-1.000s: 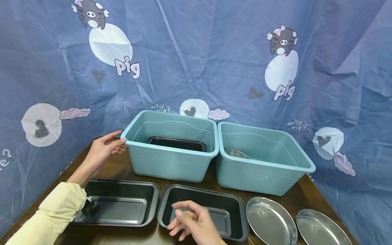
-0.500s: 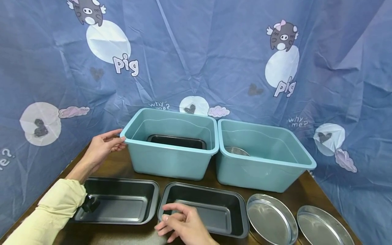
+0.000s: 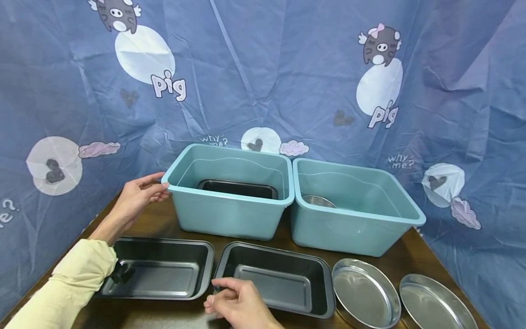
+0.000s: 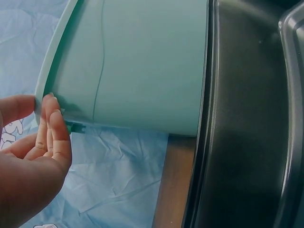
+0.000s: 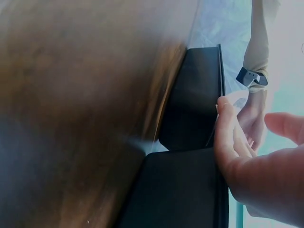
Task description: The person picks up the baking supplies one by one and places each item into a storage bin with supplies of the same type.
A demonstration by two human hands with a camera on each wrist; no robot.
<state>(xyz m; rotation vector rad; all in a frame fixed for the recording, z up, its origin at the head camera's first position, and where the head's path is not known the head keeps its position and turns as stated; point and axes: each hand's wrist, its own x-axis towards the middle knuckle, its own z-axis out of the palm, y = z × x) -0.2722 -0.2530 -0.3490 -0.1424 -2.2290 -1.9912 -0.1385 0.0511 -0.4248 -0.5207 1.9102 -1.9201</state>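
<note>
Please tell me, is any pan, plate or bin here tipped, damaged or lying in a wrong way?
Nothing stands out. Both teal bins stand upright side by side, the two dark pans and two round metal plates lie flat on the table. No spill or dent shows.

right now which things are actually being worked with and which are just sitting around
In hand:
- left hand touching the left teal bin at its corner
- right hand at the near black loaf pan

Lying about:
- left black loaf pan
- right teal bin
- two round steel pans
</note>
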